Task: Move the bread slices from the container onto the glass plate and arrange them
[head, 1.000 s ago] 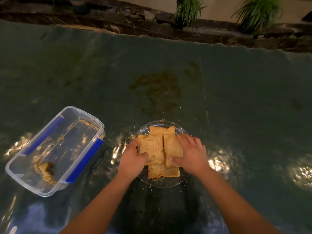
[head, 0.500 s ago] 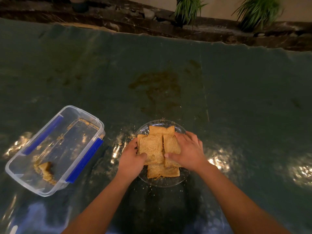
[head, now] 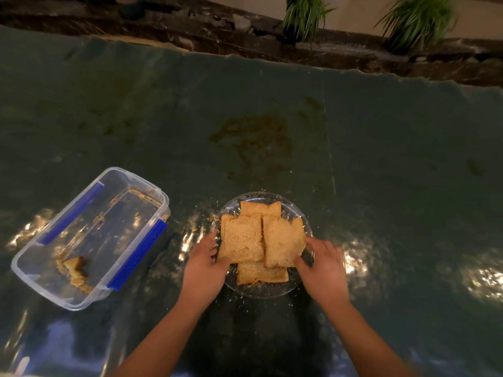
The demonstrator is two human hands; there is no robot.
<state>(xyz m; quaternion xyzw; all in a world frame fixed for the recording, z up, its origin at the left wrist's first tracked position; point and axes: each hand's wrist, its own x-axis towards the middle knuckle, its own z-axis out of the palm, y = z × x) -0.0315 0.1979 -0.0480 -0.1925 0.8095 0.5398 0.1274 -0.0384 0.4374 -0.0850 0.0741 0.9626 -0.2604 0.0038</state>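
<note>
Several brown bread slices overlap on the round glass plate (head: 275,293) in front of me. The left top slice (head: 243,240) and right top slice (head: 283,240) lie side by side over a far slice (head: 260,208) and a near slice (head: 261,276). My left hand (head: 202,268) grips the left slice's near-left corner, thumb on top. My right hand (head: 324,268) is beside the plate's right rim, its fingertips touching the right slice's near-right edge. The clear container (head: 130,175) with blue clips lies to the left, holding one small bread piece (head: 77,266) and crumbs.
A dark green sheet (head: 381,159) with a brown stain (head: 253,137) covers the table. Crumbs are scattered around the plate. Beyond the sheet's far edge run a dark stone ledge (head: 190,25) and two potted plants (head: 304,14).
My right hand has slid off the top of the right slice toward the plate's right rim, uncovering that slice. My left hand has stayed at the left slice's corner.
</note>
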